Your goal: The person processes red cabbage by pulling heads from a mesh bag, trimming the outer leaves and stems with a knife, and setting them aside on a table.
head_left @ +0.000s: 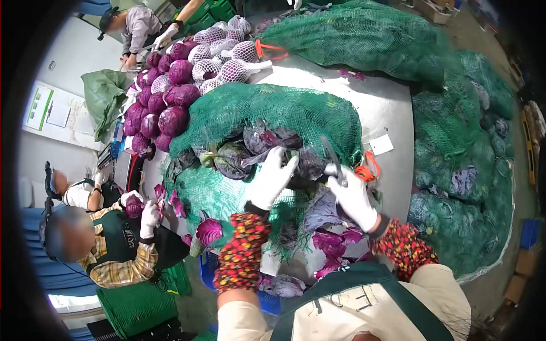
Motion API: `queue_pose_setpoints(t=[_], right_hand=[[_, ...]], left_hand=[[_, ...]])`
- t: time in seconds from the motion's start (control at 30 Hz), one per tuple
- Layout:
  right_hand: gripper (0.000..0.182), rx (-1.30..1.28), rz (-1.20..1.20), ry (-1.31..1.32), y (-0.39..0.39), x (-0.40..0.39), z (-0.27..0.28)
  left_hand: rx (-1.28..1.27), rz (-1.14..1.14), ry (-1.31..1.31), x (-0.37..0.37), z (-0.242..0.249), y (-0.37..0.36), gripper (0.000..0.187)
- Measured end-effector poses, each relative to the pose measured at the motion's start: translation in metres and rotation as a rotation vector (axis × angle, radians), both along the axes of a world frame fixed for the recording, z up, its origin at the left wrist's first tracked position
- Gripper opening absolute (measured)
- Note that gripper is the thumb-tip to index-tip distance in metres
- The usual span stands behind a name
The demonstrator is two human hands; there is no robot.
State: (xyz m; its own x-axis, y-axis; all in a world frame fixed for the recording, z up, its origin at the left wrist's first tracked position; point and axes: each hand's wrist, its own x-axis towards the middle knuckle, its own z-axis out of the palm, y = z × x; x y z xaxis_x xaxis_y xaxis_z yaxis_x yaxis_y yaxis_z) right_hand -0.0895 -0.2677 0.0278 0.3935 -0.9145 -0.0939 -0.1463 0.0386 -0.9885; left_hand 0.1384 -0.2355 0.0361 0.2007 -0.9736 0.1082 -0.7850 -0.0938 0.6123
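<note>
My left hand (274, 181), in a white glove, reaches over the opened green mesh bag (273, 102) with its fingers stretched and the thumb apart. Its fingertips are beside the dark outer leaves of red cabbages (232, 159) lying in the bag's mouth. In my gloved right hand (354, 199) is a knife (330, 152), its blade pointing up and away over the bag. Another red cabbage (312, 163) lies between my two hands. Loose purple leaves (330, 247) and a large dull leaf (323, 210) are below my right hand.
Trimmed red cabbages (173, 121) and foam-netted cabbages (234, 71) are piled at the far left. More full mesh bags (455, 187) stand on the right. A co-worker (122, 244) on the left holds a cabbage. An orange tie (368, 167) and white tag (381, 144) lie beside the bag.
</note>
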Motion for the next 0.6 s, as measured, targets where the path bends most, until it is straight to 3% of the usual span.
queue_pose_setpoints(t=[0.03,0.07,0.1,0.13,0.2,0.27,0.3,0.37,0.43,0.47,0.53,0.6], right_hand=[[0.033,-0.261,-0.112,0.139,-0.015,0.004,-0.015],[0.036,-0.344,-0.163,0.167,-0.032,0.010,-0.039],[0.038,-0.429,-0.216,0.195,-0.047,0.014,-0.053],[0.039,-0.243,-0.109,0.196,-0.057,0.013,-0.047],[0.034,0.045,0.022,0.047,-0.070,0.013,-0.064],[0.031,0.119,0.033,-0.071,-0.056,0.010,-0.050],[0.028,0.204,0.048,-0.188,-0.044,0.007,-0.044],[0.026,0.191,0.089,-0.142,-0.026,-0.011,-0.042],[0.027,0.218,0.195,-0.227,-0.013,-0.032,-0.032],[0.032,0.283,0.227,-0.178,-0.007,-0.042,-0.023],[0.037,0.278,0.173,-0.135,0.005,-0.048,-0.031],[0.050,0.283,0.193,-0.053,0.016,-0.048,-0.031]], left_hand=[[-0.041,0.067,-0.081,-0.010,-0.015,-0.004,0.053],[-0.077,0.137,-0.159,-0.019,-0.030,-0.007,0.060],[-0.059,0.322,0.003,-0.035,-0.038,-0.015,0.069],[-0.006,0.398,0.041,-0.052,-0.031,-0.012,0.080],[-0.203,0.347,0.052,-0.058,-0.057,-0.004,0.075],[-0.398,0.200,0.013,-0.071,-0.058,0.021,0.067],[-0.329,0.144,0.005,-0.080,-0.046,0.038,0.054],[-0.210,0.018,0.045,-0.095,-0.032,0.079,0.040],[-0.013,0.151,0.531,-0.095,-0.030,0.113,0.024],[-0.203,0.267,0.470,-0.082,-0.051,0.120,0.020],[-0.245,0.421,0.552,-0.072,-0.043,0.114,0.034],[-0.095,0.347,0.747,-0.074,-0.032,0.099,0.046]])
